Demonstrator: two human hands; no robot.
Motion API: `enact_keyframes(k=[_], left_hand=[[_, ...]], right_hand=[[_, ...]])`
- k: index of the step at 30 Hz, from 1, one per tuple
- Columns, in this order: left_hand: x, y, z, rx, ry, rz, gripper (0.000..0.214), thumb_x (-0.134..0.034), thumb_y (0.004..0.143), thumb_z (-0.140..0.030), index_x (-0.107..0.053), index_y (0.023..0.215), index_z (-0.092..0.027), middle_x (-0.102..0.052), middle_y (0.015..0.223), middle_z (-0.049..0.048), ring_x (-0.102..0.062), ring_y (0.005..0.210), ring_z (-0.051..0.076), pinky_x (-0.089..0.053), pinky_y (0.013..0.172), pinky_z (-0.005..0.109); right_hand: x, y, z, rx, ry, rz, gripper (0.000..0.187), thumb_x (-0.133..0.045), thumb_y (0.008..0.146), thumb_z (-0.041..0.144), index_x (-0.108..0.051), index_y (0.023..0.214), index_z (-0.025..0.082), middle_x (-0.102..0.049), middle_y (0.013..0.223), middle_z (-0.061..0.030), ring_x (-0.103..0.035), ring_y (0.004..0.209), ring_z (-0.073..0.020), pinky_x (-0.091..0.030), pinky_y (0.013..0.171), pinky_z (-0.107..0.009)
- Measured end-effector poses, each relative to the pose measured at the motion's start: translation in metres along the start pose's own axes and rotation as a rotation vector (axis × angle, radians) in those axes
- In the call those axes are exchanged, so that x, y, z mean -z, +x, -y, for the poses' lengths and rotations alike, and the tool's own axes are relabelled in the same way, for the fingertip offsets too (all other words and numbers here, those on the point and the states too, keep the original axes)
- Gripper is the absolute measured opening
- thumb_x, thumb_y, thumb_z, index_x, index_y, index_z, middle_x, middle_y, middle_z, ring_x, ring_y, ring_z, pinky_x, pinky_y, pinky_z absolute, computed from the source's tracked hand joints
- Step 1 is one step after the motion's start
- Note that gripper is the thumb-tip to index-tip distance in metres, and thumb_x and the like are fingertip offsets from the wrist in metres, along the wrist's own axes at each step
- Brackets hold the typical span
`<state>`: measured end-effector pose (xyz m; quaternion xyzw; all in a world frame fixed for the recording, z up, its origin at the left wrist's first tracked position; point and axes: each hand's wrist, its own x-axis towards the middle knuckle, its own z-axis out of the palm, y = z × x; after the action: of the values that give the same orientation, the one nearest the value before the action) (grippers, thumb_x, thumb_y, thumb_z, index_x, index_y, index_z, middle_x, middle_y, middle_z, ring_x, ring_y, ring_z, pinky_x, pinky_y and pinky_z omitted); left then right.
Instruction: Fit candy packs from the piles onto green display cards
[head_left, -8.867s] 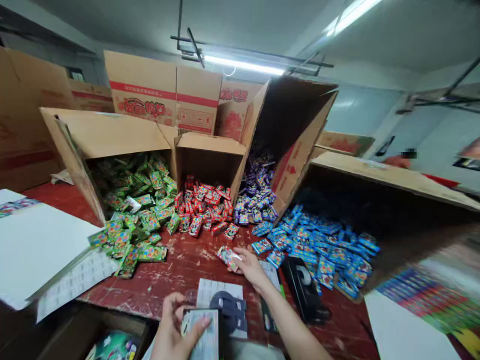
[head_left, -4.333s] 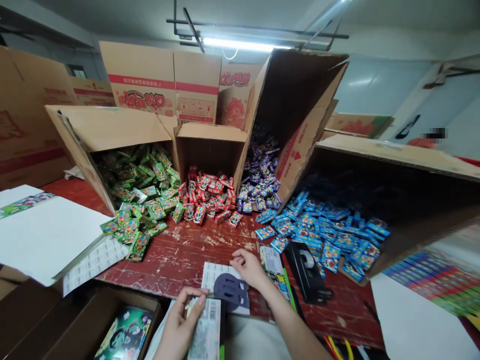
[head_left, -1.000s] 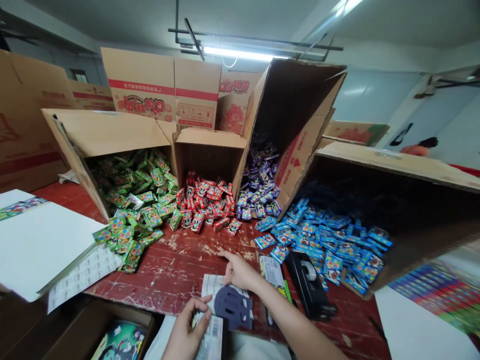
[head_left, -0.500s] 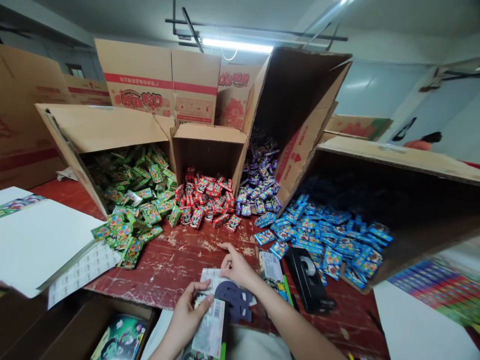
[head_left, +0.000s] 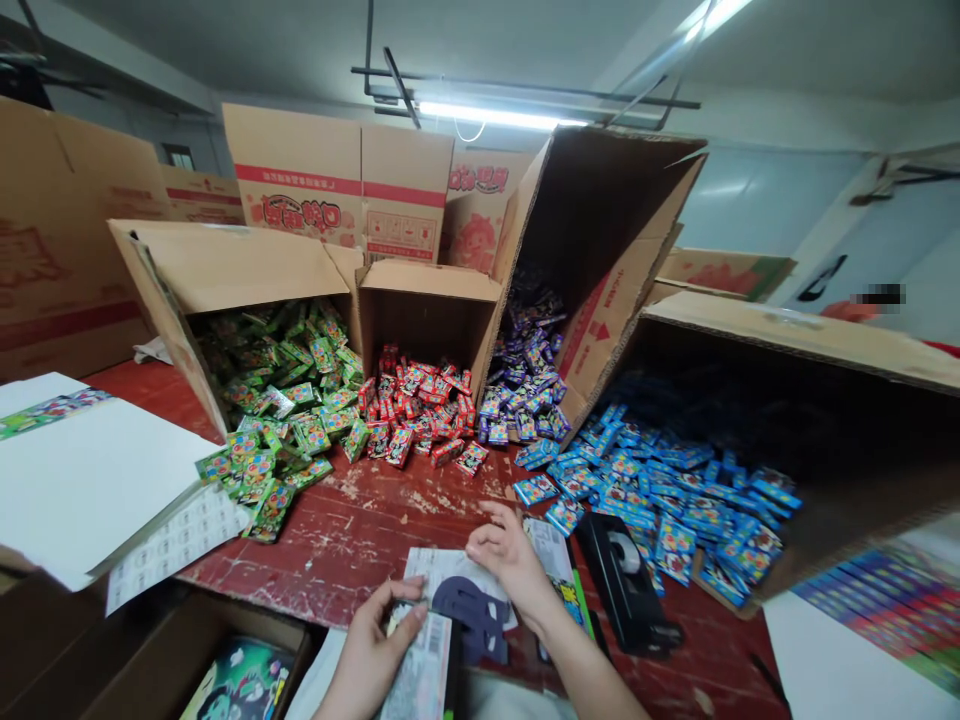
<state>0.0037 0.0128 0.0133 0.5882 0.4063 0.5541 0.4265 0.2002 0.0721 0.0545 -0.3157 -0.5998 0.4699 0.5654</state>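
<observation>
My left hand (head_left: 373,650) is closed on a printed card pack (head_left: 425,672) at the table's near edge, thumb on its top. My right hand (head_left: 510,556) hovers with loosely curled fingers just past a white sheet (head_left: 442,570) that bears a dark blue cut-out shape (head_left: 471,610); nothing shows in its fingers. Beyond lie heaps of small packets spilling from tipped cartons: green packets (head_left: 281,420), red packets (head_left: 416,410), purple packets (head_left: 525,385) and blue packets (head_left: 660,490).
A black tape dispenser (head_left: 624,580) lies right of my right hand, with a printed packet (head_left: 553,550) beside it. White sheets (head_left: 82,475) lie at left, colourful printed sheets (head_left: 885,600) at right. An open box (head_left: 225,670) sits below the worn red table (head_left: 352,530). Stacked cartons (head_left: 330,185) stand behind.
My right hand has drawn back a little from the table toward the white sheet. My left hand keeps its hold on the card pack. The view shifted slightly.
</observation>
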Motion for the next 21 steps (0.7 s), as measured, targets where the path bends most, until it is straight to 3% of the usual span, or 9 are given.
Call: enact_keyframes(k=[4, 8, 12, 21], left_hand=[[0.001, -0.025, -0.033, -0.07, 0.06, 0.061, 0.024, -0.061, 0.078, -0.043, -0.056, 0.084, -0.02, -0.065, 0.111, 0.0114, -0.056, 0.11, 0.026, -0.035, 0.1, 0.039], [0.001, -0.043, -0.05, -0.057, 0.176, 0.12, 0.032, -0.072, 0.07, -0.035, -0.05, 0.09, -0.022, -0.064, 0.092, 0.0022, -0.057, 0.09, 0.02, -0.041, 0.083, 0.03], [-0.001, -0.048, -0.055, -0.038, 0.221, 0.114, 0.035, -0.071, 0.07, -0.032, -0.045, 0.092, -0.022, -0.061, 0.083, -0.0016, -0.056, 0.079, 0.018, -0.042, 0.074, 0.027], [-0.004, -0.047, -0.058, -0.133, 0.276, 0.088, 0.035, -0.071, 0.069, -0.031, -0.047, 0.092, -0.022, -0.06, 0.091, 0.0016, -0.056, 0.09, 0.022, -0.041, 0.083, 0.031]], right_hand=[[-0.021, -0.033, 0.052, -0.122, 0.151, 0.061, 0.067, -0.077, 0.062, 0.025, -0.036, 0.114, 0.022, -0.063, 0.069, 0.0056, -0.057, 0.058, -0.0101, -0.04, 0.059, -0.023], [-0.046, -0.062, 0.079, -0.129, 0.07, 0.152, 0.067, -0.078, 0.055, 0.016, -0.039, 0.11, 0.019, -0.063, 0.068, 0.0053, -0.056, 0.06, -0.0101, -0.04, 0.06, -0.024], [-0.059, -0.074, 0.081, -0.028, -0.083, 0.15, 0.057, -0.07, 0.06, 0.009, -0.042, 0.109, 0.019, -0.061, 0.069, 0.0057, -0.054, 0.064, -0.0111, -0.04, 0.064, -0.026], [-0.058, -0.076, 0.072, 0.044, -0.222, 0.121, 0.058, -0.067, 0.059, 0.002, -0.044, 0.109, 0.022, -0.058, 0.073, 0.0064, -0.054, 0.066, -0.0119, -0.04, 0.063, -0.026]])
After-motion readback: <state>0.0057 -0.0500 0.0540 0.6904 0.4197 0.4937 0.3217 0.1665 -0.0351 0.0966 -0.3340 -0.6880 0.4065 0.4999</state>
